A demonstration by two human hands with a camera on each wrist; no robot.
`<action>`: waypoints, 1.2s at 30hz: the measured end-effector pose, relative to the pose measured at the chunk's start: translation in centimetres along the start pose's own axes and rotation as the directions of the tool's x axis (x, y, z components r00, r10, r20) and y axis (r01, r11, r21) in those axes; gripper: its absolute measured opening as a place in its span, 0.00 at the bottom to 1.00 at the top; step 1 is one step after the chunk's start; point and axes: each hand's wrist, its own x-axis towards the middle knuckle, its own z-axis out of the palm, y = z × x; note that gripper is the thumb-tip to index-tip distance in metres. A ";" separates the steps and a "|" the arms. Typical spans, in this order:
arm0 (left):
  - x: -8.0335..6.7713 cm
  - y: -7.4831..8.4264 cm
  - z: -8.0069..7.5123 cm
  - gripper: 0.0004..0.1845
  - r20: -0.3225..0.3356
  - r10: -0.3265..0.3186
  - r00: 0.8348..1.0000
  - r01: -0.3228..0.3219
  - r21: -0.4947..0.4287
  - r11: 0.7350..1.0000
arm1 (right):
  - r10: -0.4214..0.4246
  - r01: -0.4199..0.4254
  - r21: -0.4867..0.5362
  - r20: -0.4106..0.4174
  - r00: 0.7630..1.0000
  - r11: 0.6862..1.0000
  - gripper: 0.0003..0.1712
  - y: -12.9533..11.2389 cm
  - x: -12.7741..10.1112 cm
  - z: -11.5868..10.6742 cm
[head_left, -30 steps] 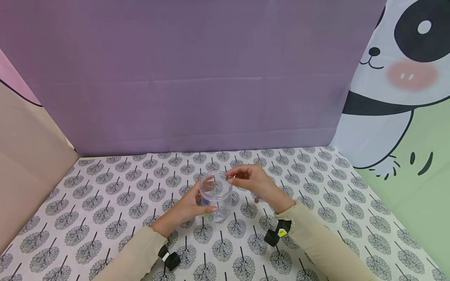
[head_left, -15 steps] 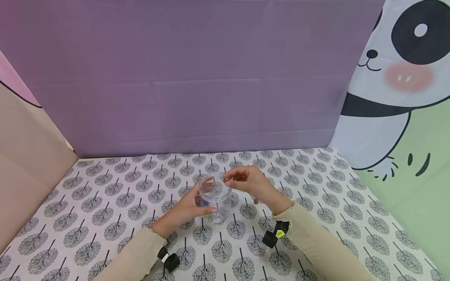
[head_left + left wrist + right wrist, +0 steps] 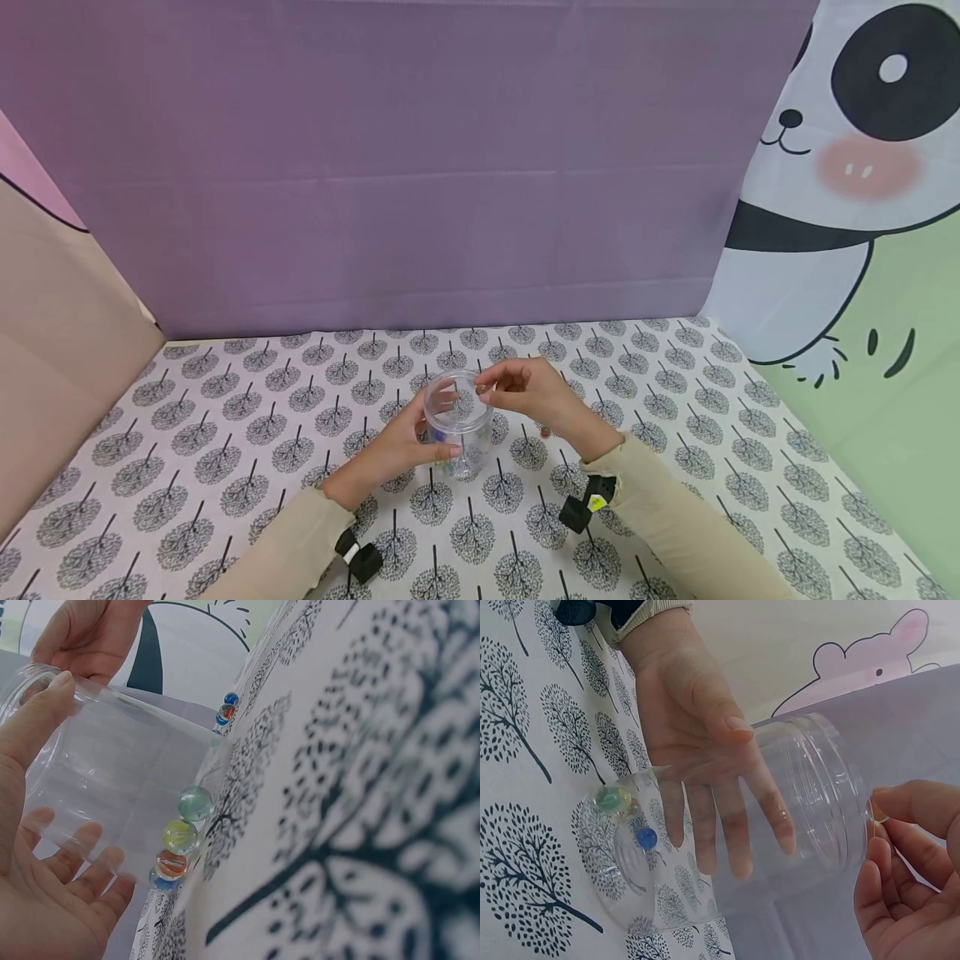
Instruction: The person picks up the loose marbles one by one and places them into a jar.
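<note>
Upright, mouth up: clear jar [image 3: 459,421] in left hand's [image 3: 395,446] grasp, right hand [image 3: 534,393] pinching at rim.

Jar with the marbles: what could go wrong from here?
1. The left hand only wraps one side of the clear jar; a nudge from the right hand at the rim could tip it.
2. The jar mouth looks open, so the marbles at the bottom could spill out if it tips.
3. Loose marbles lie on the tablecloth beside the jar and may roll off.
</note>
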 end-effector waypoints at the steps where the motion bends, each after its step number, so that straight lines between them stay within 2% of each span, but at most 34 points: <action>1: 0.0 0.0 0.0 0.51 -0.002 0.001 1.000 -0.001 0.004 1.000 | 0.002 -0.002 -0.002 -0.001 1.000 1.000 0.15 0.0 0.0 0.0; 17: 0.0 -0.2 -0.1 0.50 0.009 0.007 1.000 -0.007 -0.008 1.000 | 0.001 -0.001 0.013 -0.001 1.000 1.000 0.12 0.3 -0.1 0.0; 30: 0.0 0.2 0.0 0.51 -0.009 -0.015 1.000 0.015 -0.001 1.000 | -0.033 0.035 0.094 -0.018 0.999 0.995 0.12 0.6 -0.5 -0.3; 36: -0.1 0.3 0.0 0.51 -0.007 -0.019 1.000 0.019 -0.017 1.000 | -0.007 0.009 0.096 -0.024 1.000 0.995 0.11 0.8 -0.9 -0.6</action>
